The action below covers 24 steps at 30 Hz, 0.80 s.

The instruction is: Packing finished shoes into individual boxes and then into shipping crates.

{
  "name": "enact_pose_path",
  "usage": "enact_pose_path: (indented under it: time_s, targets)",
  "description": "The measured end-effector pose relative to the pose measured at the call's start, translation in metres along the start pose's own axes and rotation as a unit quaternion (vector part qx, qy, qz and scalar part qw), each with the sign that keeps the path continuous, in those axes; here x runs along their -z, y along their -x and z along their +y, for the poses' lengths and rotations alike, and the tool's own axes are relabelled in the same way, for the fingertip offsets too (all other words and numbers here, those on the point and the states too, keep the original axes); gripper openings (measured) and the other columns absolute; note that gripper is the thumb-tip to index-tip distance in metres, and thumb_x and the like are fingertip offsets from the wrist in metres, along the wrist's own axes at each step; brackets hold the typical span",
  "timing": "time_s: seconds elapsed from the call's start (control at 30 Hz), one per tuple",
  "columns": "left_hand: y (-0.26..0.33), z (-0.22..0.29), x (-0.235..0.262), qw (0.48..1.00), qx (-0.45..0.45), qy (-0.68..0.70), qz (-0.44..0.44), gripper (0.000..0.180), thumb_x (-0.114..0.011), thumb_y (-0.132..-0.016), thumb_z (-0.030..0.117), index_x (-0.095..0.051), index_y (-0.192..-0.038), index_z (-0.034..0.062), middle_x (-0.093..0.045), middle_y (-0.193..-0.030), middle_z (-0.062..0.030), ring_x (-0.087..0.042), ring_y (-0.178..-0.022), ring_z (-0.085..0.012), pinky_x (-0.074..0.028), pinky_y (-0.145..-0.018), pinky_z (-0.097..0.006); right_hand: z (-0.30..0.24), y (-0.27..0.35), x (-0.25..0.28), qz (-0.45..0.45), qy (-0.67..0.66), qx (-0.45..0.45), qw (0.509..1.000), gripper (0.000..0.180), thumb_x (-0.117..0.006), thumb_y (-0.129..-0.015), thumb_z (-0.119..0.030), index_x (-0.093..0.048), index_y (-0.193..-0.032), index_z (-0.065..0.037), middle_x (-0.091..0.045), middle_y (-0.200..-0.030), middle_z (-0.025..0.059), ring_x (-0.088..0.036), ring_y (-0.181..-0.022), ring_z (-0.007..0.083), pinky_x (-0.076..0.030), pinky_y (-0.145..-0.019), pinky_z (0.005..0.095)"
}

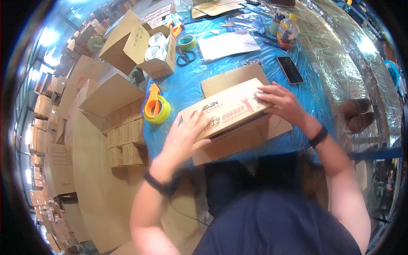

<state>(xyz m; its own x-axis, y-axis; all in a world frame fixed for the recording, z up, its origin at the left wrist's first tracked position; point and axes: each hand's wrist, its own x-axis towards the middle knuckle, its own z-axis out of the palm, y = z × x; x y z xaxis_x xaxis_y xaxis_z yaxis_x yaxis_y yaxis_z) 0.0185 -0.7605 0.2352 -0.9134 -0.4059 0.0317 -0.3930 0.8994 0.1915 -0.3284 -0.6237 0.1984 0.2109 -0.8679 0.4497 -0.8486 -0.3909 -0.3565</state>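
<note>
A tan cardboard shoe box [231,103] with dark and red printing is between my two hands, tilted at the front of the blue-covered table. My left hand [185,137] grips its left end, fingers spread over the top and thumb along the near side. At the other end, my right hand [285,103] has its fingers bent over the top corner. Beneath and behind the box lie brown cardboard flaps [231,79]. An orange tape dispenser with yellow tape [156,109] sits just beyond my left hand. Dark bands circle both wrists.
A large open carton [95,170] at left holds several small boxes [127,132]. On the blue table cover [187,87] are a carton of tape rolls [160,63], scissors [185,58], papers [229,45], a phone [290,69] and a drink bottle [288,32]. Clear film wraps goods at right.
</note>
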Motion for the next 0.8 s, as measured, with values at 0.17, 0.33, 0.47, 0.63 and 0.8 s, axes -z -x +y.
enact_pose_path:
  time_s: [0.17,0.33,0.47,0.63,0.8]
  targets:
    - [0.057,0.003,-0.035,0.995,-0.01,0.026,0.098,0.064,-0.067,-0.091,0.023,-0.046,-0.15,0.0113,-0.041,-0.156,-0.0146,-0.037,-0.147,-0.0297,-0.023,-0.121,-0.05,-0.017,0.017,0.004,-0.044,0.134,0.032,0.99,0.058,-0.073,-0.087,-0.017,-0.055,-0.142,-0.011,-0.05,-0.15,0.0102,-0.044,-0.141,0.0244,-0.029,-0.121,0.0432]
    - [0.035,0.0,-0.079,0.873,0.375,0.303,0.078,0.086,-0.058,-0.098,0.042,-0.013,-0.16,0.003,-0.016,-0.166,-0.0202,-0.011,-0.154,-0.0339,-0.007,-0.124,-0.046,-0.029,-0.001,-0.026,0.053,-0.499,-0.368,0.783,0.07,-0.06,-0.098,-0.028,-0.031,-0.153,0.004,-0.039,-0.155,0.0133,-0.037,-0.142,0.0243,-0.024,-0.12,0.0383]
    - [0.116,0.021,-0.036,0.68,0.206,0.622,0.33,0.104,-0.075,-0.086,0.037,-0.01,-0.16,0.0055,-0.017,-0.165,-0.014,-0.014,-0.153,-0.0285,-0.01,-0.124,-0.044,-0.12,-0.024,-0.022,0.073,-0.455,-0.203,0.864,0.07,-0.065,-0.093,-0.019,-0.033,-0.151,0.003,-0.039,-0.153,0.0158,-0.037,-0.143,0.0246,-0.025,-0.12,0.0412]
    - [0.259,0.019,0.077,0.664,0.294,0.404,0.556,0.114,-0.086,-0.073,0.03,-0.017,-0.16,0.007,-0.037,-0.155,-0.0143,-0.036,-0.143,-0.0278,-0.036,-0.115,-0.044,-0.15,-0.07,-0.052,-0.148,-0.18,-0.084,0.969,0.076,-0.067,-0.08,0.005,-0.038,-0.149,-0.004,-0.043,-0.153,0.0193,-0.037,-0.146,0.0332,-0.02,-0.123,0.0471]
    - [0.346,-0.072,0.113,0.693,0.574,-0.245,0.36,0.104,-0.086,-0.069,0.025,-0.03,-0.157,0.0197,-0.045,-0.145,-0.0183,-0.046,-0.131,-0.0392,-0.04,-0.108,-0.05,-0.056,-0.029,-0.126,-0.195,0.112,-0.086,0.971,0.075,-0.067,-0.085,-0.019,-0.036,-0.151,-0.005,-0.034,-0.159,0.0169,-0.026,-0.15,0.0335,-0.013,-0.125,0.0489]
